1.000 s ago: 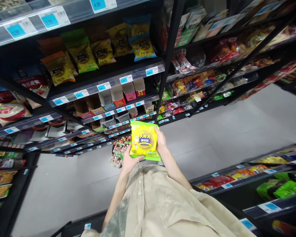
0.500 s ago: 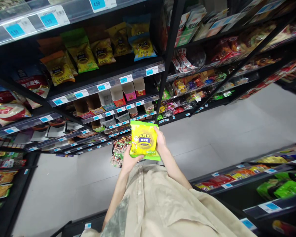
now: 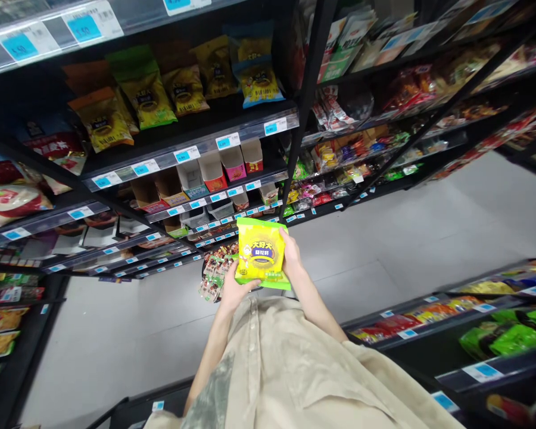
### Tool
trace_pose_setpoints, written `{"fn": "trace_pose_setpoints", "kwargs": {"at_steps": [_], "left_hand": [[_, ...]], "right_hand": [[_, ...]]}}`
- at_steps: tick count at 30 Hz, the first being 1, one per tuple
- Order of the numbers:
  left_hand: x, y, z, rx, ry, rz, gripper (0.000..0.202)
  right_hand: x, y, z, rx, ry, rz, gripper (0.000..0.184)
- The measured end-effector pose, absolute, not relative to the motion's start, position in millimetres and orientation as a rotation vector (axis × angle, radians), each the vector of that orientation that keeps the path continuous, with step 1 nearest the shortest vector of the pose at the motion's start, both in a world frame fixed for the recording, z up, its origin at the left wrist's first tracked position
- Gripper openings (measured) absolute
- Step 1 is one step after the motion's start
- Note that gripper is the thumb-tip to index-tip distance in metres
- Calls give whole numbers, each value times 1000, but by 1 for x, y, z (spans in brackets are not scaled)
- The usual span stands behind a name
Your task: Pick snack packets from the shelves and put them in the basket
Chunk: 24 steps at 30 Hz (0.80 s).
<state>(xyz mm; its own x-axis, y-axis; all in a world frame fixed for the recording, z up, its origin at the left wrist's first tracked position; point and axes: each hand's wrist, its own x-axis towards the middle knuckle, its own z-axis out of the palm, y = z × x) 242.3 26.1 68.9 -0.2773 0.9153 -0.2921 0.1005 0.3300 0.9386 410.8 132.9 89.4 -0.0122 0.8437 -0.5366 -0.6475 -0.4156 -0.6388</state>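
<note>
Between both hands, in front of my chest, is a yellow snack bag (image 3: 262, 253) with green top and bottom edges, its printed front facing up toward me. My left hand (image 3: 237, 287) grips the lower left corner, thumb across the front. At the right edge my right hand (image 3: 291, 253) holds the bag with the thumb on its front; the other fingers are hidden behind it. Just beyond my left hand lies a heap of small wrapped snack packets (image 3: 214, 271), partly covered by the hand and the bag.
Ahead, a shelf holds upright bags of similar snacks (image 3: 147, 95). Below them stand open cardboard boxes (image 3: 212, 173). A black shelf post (image 3: 304, 101) divides the racks. Another low shelf (image 3: 429, 325) with packets runs along the right. Grey tiled floor (image 3: 357, 244) lies between.
Both hands and the bag stay nearly where they were. The view has shifted slightly, so the shelves on the left appear a little further left and the near right shelf has moved slightly too.
</note>
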Motion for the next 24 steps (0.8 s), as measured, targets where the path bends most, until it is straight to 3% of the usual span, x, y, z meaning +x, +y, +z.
{"fn": "trace_pose_setpoints", "kwargs": {"at_steps": [24], "left_hand": [[249, 22, 66, 901, 1528, 1135, 88]], "right_hand": [[415, 128, 82, -1091, -309, 1746, 40]]}}
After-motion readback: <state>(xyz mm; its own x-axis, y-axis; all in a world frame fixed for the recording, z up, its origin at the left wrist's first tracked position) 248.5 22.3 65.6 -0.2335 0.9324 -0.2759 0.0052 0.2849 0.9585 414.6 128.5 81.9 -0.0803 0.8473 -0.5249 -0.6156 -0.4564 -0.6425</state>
